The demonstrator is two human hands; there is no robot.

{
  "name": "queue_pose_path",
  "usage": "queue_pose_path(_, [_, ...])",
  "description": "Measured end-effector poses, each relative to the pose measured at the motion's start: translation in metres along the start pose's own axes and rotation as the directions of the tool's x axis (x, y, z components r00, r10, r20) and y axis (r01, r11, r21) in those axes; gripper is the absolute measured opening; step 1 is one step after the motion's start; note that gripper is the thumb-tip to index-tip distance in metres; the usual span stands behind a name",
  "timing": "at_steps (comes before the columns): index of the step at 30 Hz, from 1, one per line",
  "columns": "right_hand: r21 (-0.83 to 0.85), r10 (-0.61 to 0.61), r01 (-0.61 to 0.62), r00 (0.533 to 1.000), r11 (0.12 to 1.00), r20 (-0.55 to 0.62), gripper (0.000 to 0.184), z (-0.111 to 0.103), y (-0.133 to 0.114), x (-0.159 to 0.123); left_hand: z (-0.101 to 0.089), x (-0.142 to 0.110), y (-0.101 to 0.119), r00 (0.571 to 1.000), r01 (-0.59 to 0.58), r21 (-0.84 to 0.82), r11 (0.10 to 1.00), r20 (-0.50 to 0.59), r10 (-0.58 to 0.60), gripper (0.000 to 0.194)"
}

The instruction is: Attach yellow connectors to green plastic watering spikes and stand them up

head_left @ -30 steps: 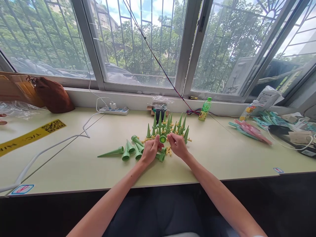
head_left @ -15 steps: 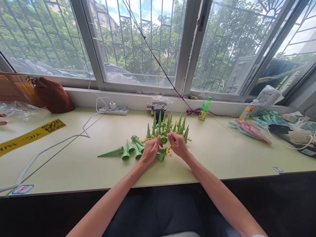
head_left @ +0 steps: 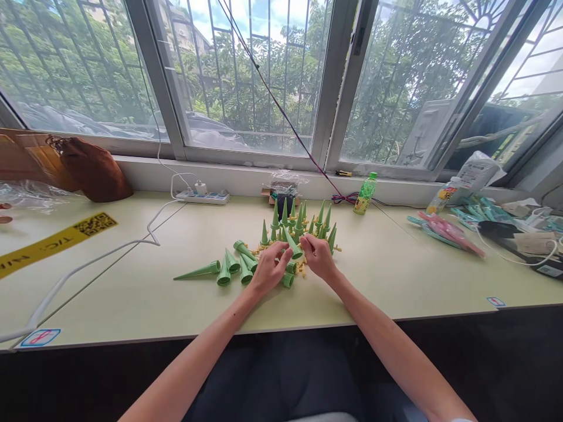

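Note:
A hollow green plastic spike is tilted between my hands, its wide open end turned down toward me. My left hand has its thumb and fingers closed at the spike's left side. On the other side, my right hand is pinched close to the spike; what its fingertips hold is hidden. Several loose green spikes lie on the table beside my left hand. Small yellow valves are scattered below the held spike. Behind my hands, several green spikes stand upright with yellow valves on them.
A white power strip with a cable lies at the back left. A green bottle stands near the window sill. Farther right are packaged pink items and a black tray. A brown bag sits at the left.
The spike between my hands has turned: its open end faced me before and now points down and right, with the long body showing. My left fingers have shifted on it.

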State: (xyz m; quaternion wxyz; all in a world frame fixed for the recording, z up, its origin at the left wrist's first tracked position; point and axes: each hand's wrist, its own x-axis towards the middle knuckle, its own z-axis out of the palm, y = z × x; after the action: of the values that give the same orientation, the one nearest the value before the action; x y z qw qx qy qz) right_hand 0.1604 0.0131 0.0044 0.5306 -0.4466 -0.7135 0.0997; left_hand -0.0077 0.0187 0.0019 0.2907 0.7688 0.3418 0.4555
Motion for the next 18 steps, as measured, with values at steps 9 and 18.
queue_pose_path(9, [-0.025,0.019,-0.019,1.000,1.000,-0.003,0.043,-0.0010,0.0009,-0.0001,0.0021,-0.0003,-0.0043,0.996,-0.093,0.027,0.995,-0.007,0.094,0.032])
queue_pose_path(18, [-0.037,0.025,-0.026,0.999,0.999,-0.025,0.043,0.0024,0.0004,0.0002,0.0033,0.0008,-0.0074,0.988,-0.151,0.082,0.985,-0.021,0.153,0.028])
